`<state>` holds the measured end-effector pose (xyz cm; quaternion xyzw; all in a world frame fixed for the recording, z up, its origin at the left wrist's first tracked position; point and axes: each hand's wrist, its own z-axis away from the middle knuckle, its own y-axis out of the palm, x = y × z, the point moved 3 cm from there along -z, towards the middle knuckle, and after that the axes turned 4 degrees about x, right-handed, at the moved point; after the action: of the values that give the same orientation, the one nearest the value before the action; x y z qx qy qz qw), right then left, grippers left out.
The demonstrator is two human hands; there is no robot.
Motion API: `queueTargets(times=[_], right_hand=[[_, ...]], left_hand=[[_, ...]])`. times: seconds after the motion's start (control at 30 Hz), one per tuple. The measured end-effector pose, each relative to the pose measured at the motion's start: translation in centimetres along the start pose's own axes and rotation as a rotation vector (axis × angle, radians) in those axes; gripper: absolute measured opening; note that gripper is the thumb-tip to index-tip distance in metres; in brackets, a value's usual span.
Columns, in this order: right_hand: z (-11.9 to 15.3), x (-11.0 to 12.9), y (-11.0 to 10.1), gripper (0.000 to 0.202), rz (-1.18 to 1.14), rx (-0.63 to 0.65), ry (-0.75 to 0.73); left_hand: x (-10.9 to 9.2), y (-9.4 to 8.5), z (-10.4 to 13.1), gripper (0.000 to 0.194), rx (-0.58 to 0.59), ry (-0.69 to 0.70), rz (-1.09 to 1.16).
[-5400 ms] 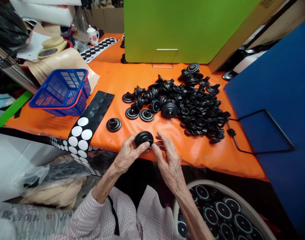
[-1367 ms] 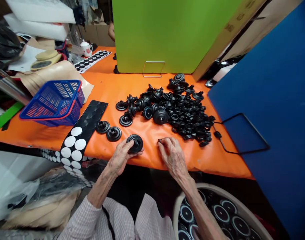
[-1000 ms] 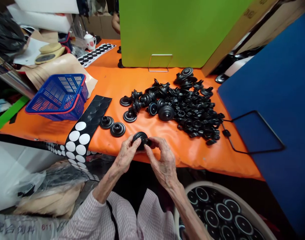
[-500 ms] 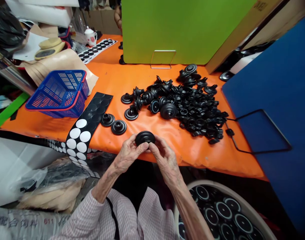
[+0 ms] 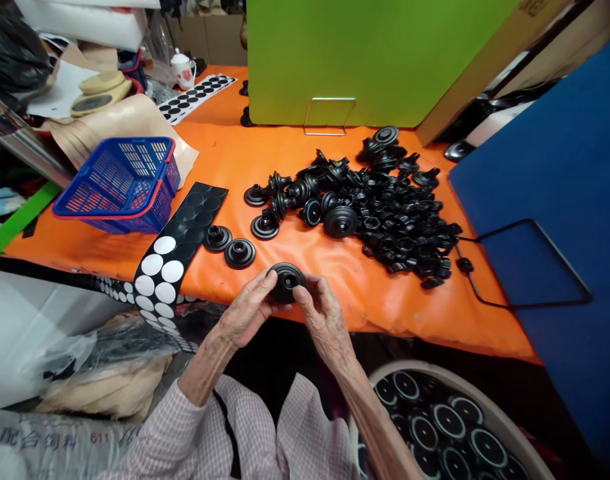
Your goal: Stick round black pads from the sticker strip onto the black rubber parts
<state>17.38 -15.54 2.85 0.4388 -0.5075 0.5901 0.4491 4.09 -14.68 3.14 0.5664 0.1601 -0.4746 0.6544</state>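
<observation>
Between my two hands is a round black ridged disc (image 5: 287,283), tilted so that its face with a small centre hole shows toward me. My left hand (image 5: 252,303) grips its left rim, thumb on top and fingers underneath. My right hand (image 5: 325,317) pinches the right side, its thumb on the face. Just beyond, two similar black discs with raised hubs (image 5: 239,253) lie on the orange table cover (image 5: 325,267). A sheet of round stickers (image 5: 172,270), black with white circles exposed, drapes over the table edge left of my hands.
A heap of black parts (image 5: 395,213) spreads over the right of the table. A blue basket (image 5: 119,220) stands at left. A green board (image 5: 375,60) and a blue board (image 5: 549,167) rise behind and right. A tub (image 5: 429,367) of ringed discs sits below right.
The black disc has been tipped, so its centre hole now faces me more. My left thumb has shifted to the disc's upper left rim.
</observation>
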Motion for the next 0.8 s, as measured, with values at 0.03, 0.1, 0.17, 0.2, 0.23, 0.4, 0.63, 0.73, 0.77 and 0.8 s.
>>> queueTargets(times=[0.03, 0.1, 0.17, 0.2, 0.23, 0.4, 0.63, 0.73, 0.77, 0.8], right_hand=[[0.1, 0.3, -0.3, 0.043, 0.07, -0.012, -0.047], [0.2, 1.3, -1.0, 0.045, 0.226, -0.012, -0.197], [0.2, 2.3, -1.3, 0.044, 0.38, 0.056, -0.367], [0.1, 2.7, -1.3, 0.042, 0.448, 0.101, -0.437], [0.0, 2.9, -1.3, 0.039, 0.51, 0.133, -0.492], [-0.6, 2.6, -0.6, 0.018, 0.645, -0.032, -0.579], [-0.3, 1.9, -0.6, 0.03, 0.454, 0.061, -0.44], [-0.5, 1.9, -0.9, 0.016, 0.459, 0.017, -0.466], [-0.5, 1.9, -1.0, 0.012, 0.461, -0.032, -0.469], [-0.6, 1.8, -1.0, 0.012, 0.452, -0.068, -0.46]], left_hand=[[-0.1, -0.2, 0.0, 0.035, -0.003, -0.008, 0.002], [-0.4, -0.4, 0.0, 0.032, -0.01, -0.009, -0.016], [-0.4, -0.4, 0.1, 0.034, -0.013, -0.014, -0.026], [-0.3, -0.3, 0.1, 0.035, -0.015, -0.018, -0.028], [-0.2, -0.1, 0.1, 0.036, -0.017, -0.021, -0.028], [0.4, 0.4, 0.1, 0.034, -0.042, 0.03, -0.05], [0.1, 0.1, -0.1, 0.036, -0.083, 0.018, -0.098], [0.2, 0.3, -0.2, 0.034, -0.08, 0.015, -0.078], [0.2, 0.4, -0.3, 0.034, -0.073, 0.013, -0.066], [0.2, 0.5, -0.3, 0.034, -0.069, 0.014, -0.059]])
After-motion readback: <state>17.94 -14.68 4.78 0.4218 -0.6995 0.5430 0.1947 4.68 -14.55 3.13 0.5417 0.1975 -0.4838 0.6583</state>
